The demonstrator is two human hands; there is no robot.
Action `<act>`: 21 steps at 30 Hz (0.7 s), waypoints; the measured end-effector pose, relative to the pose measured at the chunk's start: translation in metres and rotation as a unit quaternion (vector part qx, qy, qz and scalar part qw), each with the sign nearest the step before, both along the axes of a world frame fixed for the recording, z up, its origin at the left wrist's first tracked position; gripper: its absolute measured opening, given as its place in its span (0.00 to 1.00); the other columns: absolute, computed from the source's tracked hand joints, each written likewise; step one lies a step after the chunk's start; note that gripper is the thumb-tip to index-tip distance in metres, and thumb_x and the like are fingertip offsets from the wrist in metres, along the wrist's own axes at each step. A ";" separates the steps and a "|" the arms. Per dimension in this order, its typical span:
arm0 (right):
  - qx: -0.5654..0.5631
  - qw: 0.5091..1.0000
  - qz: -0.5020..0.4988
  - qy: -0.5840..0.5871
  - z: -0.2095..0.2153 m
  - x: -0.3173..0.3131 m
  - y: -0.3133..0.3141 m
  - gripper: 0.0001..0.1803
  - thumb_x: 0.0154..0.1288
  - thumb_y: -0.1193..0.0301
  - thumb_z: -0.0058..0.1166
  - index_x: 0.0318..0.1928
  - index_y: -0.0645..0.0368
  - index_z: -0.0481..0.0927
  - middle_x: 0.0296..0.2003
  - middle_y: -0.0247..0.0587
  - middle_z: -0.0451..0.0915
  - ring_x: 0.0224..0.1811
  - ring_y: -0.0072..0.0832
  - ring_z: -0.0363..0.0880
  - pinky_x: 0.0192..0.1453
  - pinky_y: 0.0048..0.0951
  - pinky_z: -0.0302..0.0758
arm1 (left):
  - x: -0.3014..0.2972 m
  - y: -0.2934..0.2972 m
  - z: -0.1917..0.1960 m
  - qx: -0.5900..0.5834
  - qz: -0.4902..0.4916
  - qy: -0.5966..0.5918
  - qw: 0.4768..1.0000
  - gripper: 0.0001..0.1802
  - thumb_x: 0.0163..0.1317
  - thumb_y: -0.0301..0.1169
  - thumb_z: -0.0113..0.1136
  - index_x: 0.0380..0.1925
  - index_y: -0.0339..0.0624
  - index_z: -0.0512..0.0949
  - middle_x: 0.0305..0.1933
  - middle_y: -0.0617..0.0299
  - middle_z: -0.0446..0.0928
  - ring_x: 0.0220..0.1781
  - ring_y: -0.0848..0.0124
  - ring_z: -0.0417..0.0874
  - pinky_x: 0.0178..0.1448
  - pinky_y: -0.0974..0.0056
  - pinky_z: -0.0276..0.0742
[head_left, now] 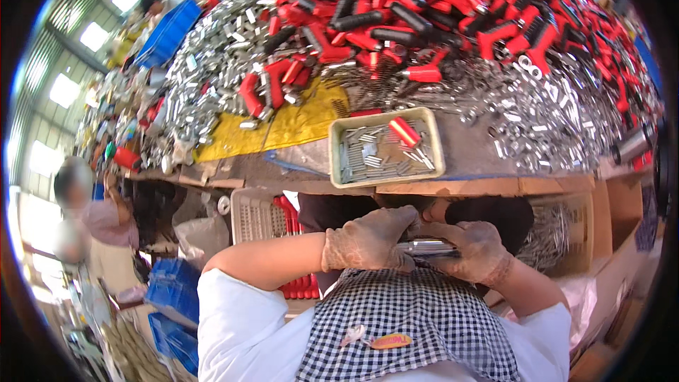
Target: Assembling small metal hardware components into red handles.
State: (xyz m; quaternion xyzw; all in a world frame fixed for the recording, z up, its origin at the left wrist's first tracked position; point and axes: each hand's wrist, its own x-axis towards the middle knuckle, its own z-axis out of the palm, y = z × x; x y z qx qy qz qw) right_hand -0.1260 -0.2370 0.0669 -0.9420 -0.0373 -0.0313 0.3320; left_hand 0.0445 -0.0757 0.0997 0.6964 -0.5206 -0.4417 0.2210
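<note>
My left hand (pixel 371 237) and my right hand (pixel 477 249), both in soiled work gloves, meet low in front of my chequered apron. Between them lie shiny silver metal rods (pixel 428 248), roughly level. The left fingers close round one end and the right fingers curl over the other; the gloves hide how many rods there are. Just beyond, on the bench edge, a cream plastic tray (pixel 334 163) holds small metal pins (pixel 371 163) and a red cylindrical piece (pixel 404 131).
Red-and-black handles (pixel 396 18) are heaped across the bench, with silver metal sleeves (pixel 201 64) and loose rods (pixel 544 124) around them. Below, a crate (pixel 258 216) holds red parts; a box of rods (pixel 548 240) stands right. Another person (pixel 109 219) sits at left, near blue bins (pixel 173 290).
</note>
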 end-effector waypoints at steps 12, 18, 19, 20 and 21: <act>-0.084 0.982 0.081 0.149 0.003 0.016 0.013 0.32 0.52 0.69 0.58 0.60 0.60 0.67 0.39 0.54 0.79 0.41 0.50 0.79 0.44 0.46 0.76 | -0.015 0.041 -0.051 -0.238 0.041 -0.041 0.970 0.18 0.52 0.24 0.59 0.46 0.38 0.76 0.45 0.50 0.78 0.46 0.52 0.80 0.50 0.54 0.77; 0.007 0.994 -0.019 0.107 0.014 0.022 0.024 0.31 0.50 0.73 0.56 0.59 0.60 0.71 0.39 0.59 0.79 0.42 0.51 0.80 0.45 0.43 0.77 | 0.028 0.117 -0.135 -0.367 0.486 -0.053 0.791 0.07 0.63 0.25 0.55 0.40 0.36 0.79 0.37 0.52 0.79 0.39 0.61 0.82 0.43 0.62 0.78; -0.003 0.996 -0.060 0.066 0.008 0.014 0.018 0.29 0.54 0.73 0.57 0.59 0.61 0.70 0.42 0.55 0.80 0.40 0.50 0.81 0.46 0.43 0.76 | 0.044 0.139 -0.156 -0.261 0.569 0.010 0.780 0.08 0.62 0.28 0.56 0.39 0.37 0.79 0.37 0.51 0.79 0.40 0.57 0.81 0.44 0.59 0.77; 0.020 0.994 -0.103 0.030 0.002 0.010 0.013 0.27 0.56 0.72 0.56 0.58 0.62 0.70 0.38 0.50 0.79 0.34 0.42 0.80 0.40 0.38 0.76 | 0.066 0.164 -0.196 -0.255 0.498 -0.376 0.738 0.11 0.61 0.30 0.58 0.42 0.37 0.79 0.37 0.49 0.79 0.41 0.55 0.80 0.44 0.56 0.76; 0.046 0.989 -0.144 -0.006 -0.003 0.010 0.008 0.26 0.59 0.70 0.56 0.58 0.62 0.70 0.33 0.45 0.79 0.29 0.33 0.78 0.34 0.33 0.76 | 0.075 0.184 -0.233 -0.158 0.551 -0.349 0.742 0.17 0.60 0.37 0.58 0.47 0.43 0.78 0.48 0.46 0.76 0.50 0.52 0.76 0.54 0.50 0.71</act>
